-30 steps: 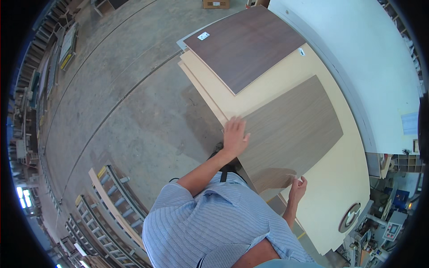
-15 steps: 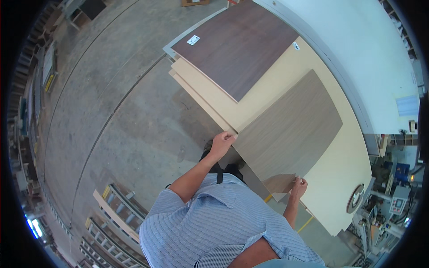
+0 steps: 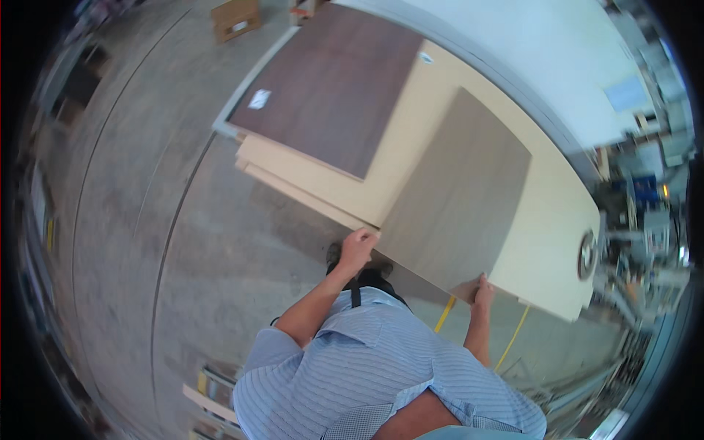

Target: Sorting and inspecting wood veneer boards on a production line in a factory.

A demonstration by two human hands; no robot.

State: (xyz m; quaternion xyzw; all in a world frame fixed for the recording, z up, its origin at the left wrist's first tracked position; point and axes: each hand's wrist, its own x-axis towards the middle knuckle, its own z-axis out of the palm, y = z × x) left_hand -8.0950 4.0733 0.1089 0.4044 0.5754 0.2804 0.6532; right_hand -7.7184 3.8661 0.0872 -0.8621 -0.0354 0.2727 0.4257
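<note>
A grey-brown wood-grain panel (image 3: 458,191) lies on pale, light-wood boards (image 3: 546,242), its near edge toward me. My left hand (image 3: 358,249) is closed at the panel's near left corner, fingertips pinched on its edge. At the near right corner, my right hand (image 3: 481,293) is closed on the edge, thumb or finger on top; its remaining fingers are partly hidden. Beside that hand the panel's corner shows a darker brown patch. Farther left, a dark brown wood-grain panel (image 3: 330,88) with a small white label (image 3: 259,99) rests on the same boards.
A round, dark-rimmed object (image 3: 587,255) sits at the boards' right end. Behind them runs a large white surface (image 3: 513,51). An open cardboard box (image 3: 236,20) stands on the concrete floor at far left. Machinery (image 3: 653,235) is at right; rails (image 3: 213,396) lie at lower left.
My view has turned, so the boards appear shifted and rotated. The darker patch beside my right hand has shrunk, and that hand sits closer along the panel's right corner. My left hand keeps its corner.
</note>
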